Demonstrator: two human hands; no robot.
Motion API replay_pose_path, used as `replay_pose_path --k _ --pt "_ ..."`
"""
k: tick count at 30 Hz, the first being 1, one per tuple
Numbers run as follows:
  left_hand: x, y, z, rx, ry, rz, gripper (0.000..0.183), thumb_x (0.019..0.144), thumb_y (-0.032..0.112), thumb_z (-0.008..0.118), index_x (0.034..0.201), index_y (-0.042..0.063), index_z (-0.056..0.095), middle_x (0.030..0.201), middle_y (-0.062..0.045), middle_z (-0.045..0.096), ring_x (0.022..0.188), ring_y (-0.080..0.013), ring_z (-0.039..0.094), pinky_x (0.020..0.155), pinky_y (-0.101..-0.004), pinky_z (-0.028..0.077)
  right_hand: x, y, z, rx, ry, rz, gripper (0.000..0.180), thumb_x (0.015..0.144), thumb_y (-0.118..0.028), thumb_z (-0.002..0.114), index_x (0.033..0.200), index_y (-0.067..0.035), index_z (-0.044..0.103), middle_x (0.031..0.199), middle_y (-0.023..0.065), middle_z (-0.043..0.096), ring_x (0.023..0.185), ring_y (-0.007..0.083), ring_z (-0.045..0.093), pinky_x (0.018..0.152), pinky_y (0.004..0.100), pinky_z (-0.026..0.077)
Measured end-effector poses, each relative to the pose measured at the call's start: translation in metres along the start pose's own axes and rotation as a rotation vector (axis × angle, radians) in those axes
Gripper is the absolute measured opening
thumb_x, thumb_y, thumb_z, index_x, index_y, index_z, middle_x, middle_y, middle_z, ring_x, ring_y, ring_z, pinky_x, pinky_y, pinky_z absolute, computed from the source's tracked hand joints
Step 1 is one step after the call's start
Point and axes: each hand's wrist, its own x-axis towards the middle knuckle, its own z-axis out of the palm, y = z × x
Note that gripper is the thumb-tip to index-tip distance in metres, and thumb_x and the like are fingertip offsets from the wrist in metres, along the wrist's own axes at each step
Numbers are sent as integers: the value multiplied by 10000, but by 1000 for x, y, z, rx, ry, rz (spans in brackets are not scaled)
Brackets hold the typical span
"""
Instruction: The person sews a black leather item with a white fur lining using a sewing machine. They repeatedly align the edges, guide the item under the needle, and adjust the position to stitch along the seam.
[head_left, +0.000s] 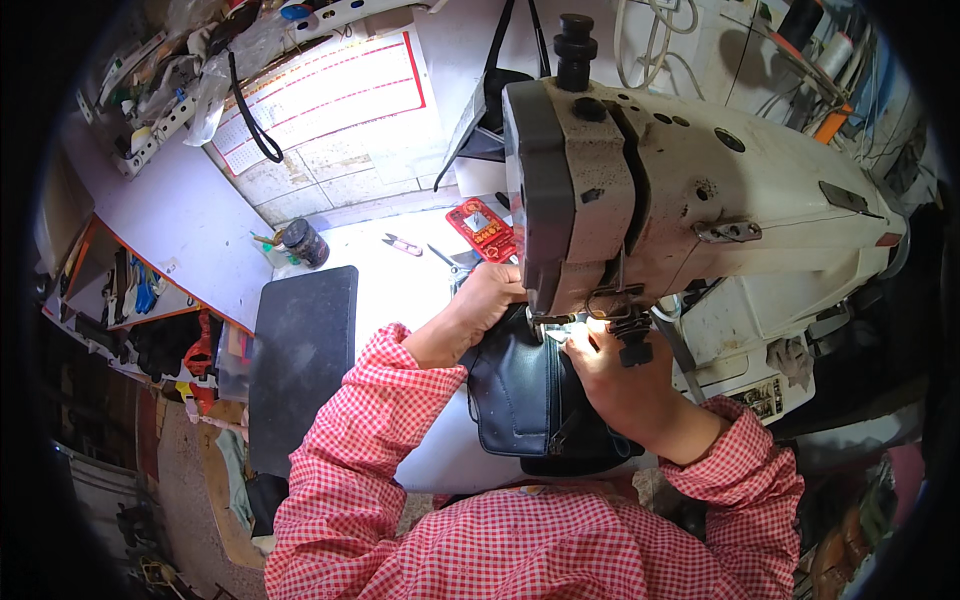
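Note:
A black leather-like bag (517, 397) with a zipper (555, 382) lies beneath the head of a white industrial sewing machine (720, 187). My left hand (480, 300) grips the bag's upper left edge, its fingertips partly behind the machine head. On the other side of the needle area, my right hand (622, 375) pinches the bag's upper right part close to the lit presser foot (551, 330). The needle itself cannot be made out. The bag's lower end reaches the table's front edge near my body.
Beyond my left hand lie metal scissors (454, 270), pink thread snips (403, 244) and a red patterned case (484, 229). A dark jar (305, 242) stands by the wall. A black board (304, 367) lies at the left. Thread spools (832, 56) stand at the upper right.

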Motion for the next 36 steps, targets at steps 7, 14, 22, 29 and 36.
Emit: replay_pose_path --k 7,14,22,29,36 --pt "-2 3 3 54 40 -6 98 831 42 653 862 -16 725 834 -32 690 723 -80 606 661 -199 467 -9 3 1 82 -28 52 48 753 -141 678 744 -113 641 676 7 567 611 184 564 490 329 439" --pt "-29 9 -3 124 33 73 91 889 113 635 882 22 630 748 49 561 701 -59 513 669 -196 422 -23 9 14 282 -52 348 177 789 -223 687 873 -72 645 678 83 602 600 278 613 516 373 469" --pt "-51 24 -6 58 -125 -211 183 865 117 664 1001 -4 656 858 -22 661 762 -89 611 711 -222 490 -24 19 21 299 -47 231 226 774 -232 716 820 -35 613 653 95 595 566 265 614 489 343 459" --pt "-44 26 -6 -116 -119 -257 174 798 27 692 965 -23 698 863 -62 703 724 -113 650 712 -235 532 -20 17 17 393 -108 342 253 810 -281 684 787 -42 603 656 115 596 572 291 611 498 364 461" --pt "-45 27 5 22 4 -171 178 757 -15 695 934 -39 700 814 -80 694 674 -143 644 647 -254 523 -18 18 18 410 -144 306 301 851 -348 627 819 -49 610 664 120 601 597 314 614 507 396 461"
